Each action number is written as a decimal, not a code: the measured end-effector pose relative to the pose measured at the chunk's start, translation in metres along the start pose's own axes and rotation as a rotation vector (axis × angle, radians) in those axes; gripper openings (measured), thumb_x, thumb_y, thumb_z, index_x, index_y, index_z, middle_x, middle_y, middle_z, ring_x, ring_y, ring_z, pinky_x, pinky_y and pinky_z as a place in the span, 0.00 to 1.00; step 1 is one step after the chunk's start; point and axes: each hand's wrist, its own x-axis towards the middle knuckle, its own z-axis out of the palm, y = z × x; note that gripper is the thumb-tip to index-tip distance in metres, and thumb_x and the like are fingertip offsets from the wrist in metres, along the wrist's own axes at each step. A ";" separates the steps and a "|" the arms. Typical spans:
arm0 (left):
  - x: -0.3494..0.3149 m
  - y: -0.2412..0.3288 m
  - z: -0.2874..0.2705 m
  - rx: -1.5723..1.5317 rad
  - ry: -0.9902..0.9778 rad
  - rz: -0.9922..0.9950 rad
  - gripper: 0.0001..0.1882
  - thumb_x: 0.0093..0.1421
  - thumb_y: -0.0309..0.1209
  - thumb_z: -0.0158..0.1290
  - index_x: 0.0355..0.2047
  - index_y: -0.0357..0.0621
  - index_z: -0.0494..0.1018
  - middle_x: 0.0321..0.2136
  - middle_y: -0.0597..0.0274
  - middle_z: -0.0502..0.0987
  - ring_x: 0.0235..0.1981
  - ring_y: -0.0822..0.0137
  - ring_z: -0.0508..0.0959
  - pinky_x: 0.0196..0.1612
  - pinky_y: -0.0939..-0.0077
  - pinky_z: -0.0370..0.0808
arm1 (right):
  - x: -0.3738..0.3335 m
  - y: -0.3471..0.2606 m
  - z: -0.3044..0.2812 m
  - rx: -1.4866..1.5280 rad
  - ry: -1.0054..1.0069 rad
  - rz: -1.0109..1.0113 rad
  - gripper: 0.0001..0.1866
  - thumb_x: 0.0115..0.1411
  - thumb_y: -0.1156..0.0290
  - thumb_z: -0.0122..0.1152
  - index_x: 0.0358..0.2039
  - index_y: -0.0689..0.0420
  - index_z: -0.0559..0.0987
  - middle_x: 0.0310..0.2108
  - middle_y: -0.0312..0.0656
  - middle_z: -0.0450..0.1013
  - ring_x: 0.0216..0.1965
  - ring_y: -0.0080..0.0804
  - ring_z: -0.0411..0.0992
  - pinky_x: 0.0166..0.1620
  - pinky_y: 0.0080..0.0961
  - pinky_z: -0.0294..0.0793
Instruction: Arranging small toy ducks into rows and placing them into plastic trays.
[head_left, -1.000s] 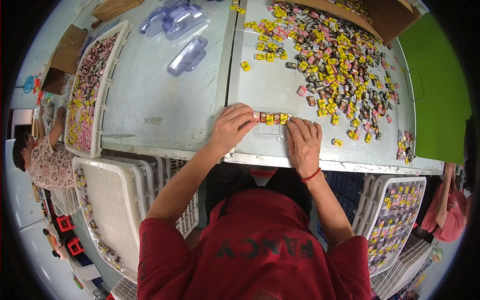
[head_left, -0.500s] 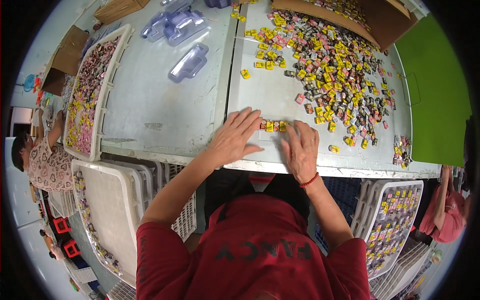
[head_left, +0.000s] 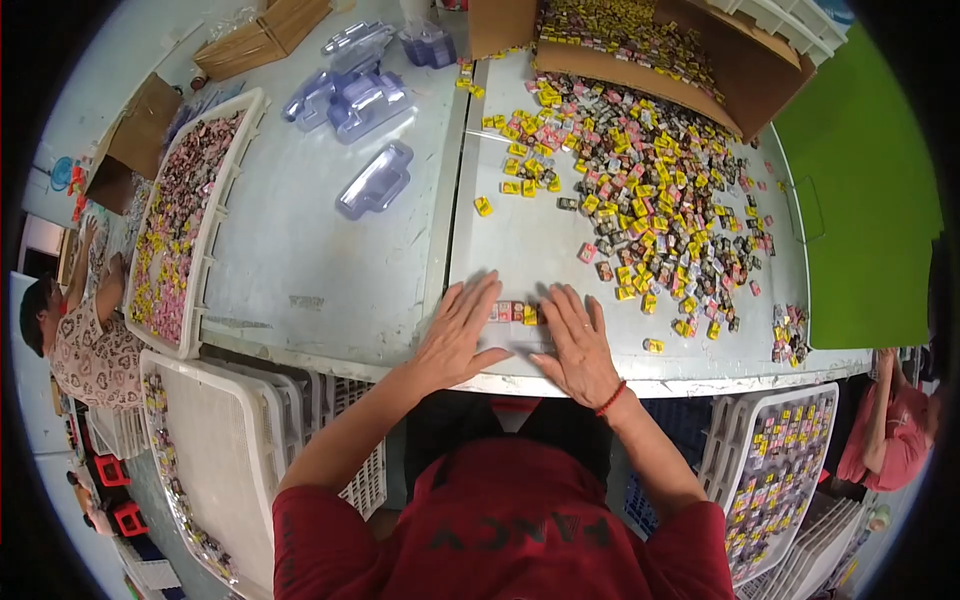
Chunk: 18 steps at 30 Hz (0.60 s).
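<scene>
A short row of small pink, red and yellow block-shaped pieces [head_left: 513, 312] lies on the table near its front edge. My left hand [head_left: 458, 335] is at the row's left end, palm down, fingers stretched out. Against the right end rests my right hand [head_left: 577, 345], its fingers extended and a red bracelet round the wrist. Fingers hide both ends of the row. Beyond and to the right spreads a large loose heap of similar yellow, pink and black pieces [head_left: 650, 195].
A tipped cardboard box [head_left: 770, 85] spills pieces at the back right. Clear plastic trays [head_left: 375, 180] lie at the back left. A white crate [head_left: 215, 215] of pieces borders the left side. Stacked crates stand below the table edge, and co-workers [head_left: 90, 330] are at both sides.
The view has shifted, so the table sits lower in the picture. My hands have come closer together at the row. Less of the row shows, and its visible faces look pinker.
</scene>
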 end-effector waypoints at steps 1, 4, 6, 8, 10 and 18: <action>0.006 -0.006 0.001 0.003 0.003 0.002 0.40 0.54 0.45 0.58 0.59 0.31 0.59 0.62 0.44 0.58 0.63 0.47 0.58 0.63 0.52 0.54 | 0.004 0.006 -0.001 0.033 0.042 0.045 0.37 0.59 0.54 0.56 0.62 0.63 0.59 0.65 0.51 0.54 0.66 0.50 0.51 0.64 0.55 0.47; 0.041 -0.026 -0.004 -0.015 0.069 -0.053 0.37 0.56 0.43 0.57 0.59 0.33 0.59 0.61 0.41 0.58 0.63 0.45 0.57 0.63 0.53 0.55 | 0.040 0.024 -0.016 0.017 0.148 0.047 0.29 0.62 0.62 0.53 0.60 0.63 0.62 0.63 0.55 0.56 0.64 0.55 0.54 0.64 0.50 0.50; 0.078 -0.044 0.000 0.098 0.169 0.015 0.35 0.58 0.42 0.56 0.59 0.33 0.59 0.61 0.39 0.57 0.63 0.43 0.58 0.62 0.54 0.56 | 0.081 0.042 -0.021 -0.040 0.244 0.031 0.26 0.64 0.63 0.52 0.58 0.64 0.64 0.61 0.56 0.58 0.62 0.55 0.56 0.62 0.49 0.55; 0.111 -0.060 0.007 0.133 0.216 -0.024 0.35 0.58 0.43 0.56 0.59 0.33 0.59 0.62 0.39 0.57 0.62 0.42 0.57 0.62 0.54 0.56 | 0.128 0.059 -0.021 -0.092 0.300 0.034 0.24 0.64 0.63 0.51 0.57 0.64 0.65 0.60 0.57 0.59 0.61 0.55 0.58 0.60 0.49 0.59; 0.139 -0.074 0.017 0.162 0.260 -0.051 0.35 0.58 0.44 0.55 0.59 0.33 0.59 0.62 0.39 0.56 0.62 0.41 0.57 0.62 0.53 0.56 | 0.173 0.090 -0.014 -0.170 0.352 0.016 0.24 0.65 0.62 0.50 0.57 0.61 0.66 0.59 0.55 0.60 0.60 0.53 0.59 0.59 0.50 0.60; 0.149 -0.089 0.021 0.279 0.140 0.049 0.37 0.58 0.48 0.53 0.58 0.32 0.59 0.59 0.45 0.61 0.61 0.47 0.59 0.62 0.54 0.54 | 0.206 0.136 0.009 -0.408 0.129 0.039 0.20 0.66 0.62 0.46 0.56 0.56 0.68 0.60 0.44 0.63 0.63 0.45 0.57 0.62 0.46 0.56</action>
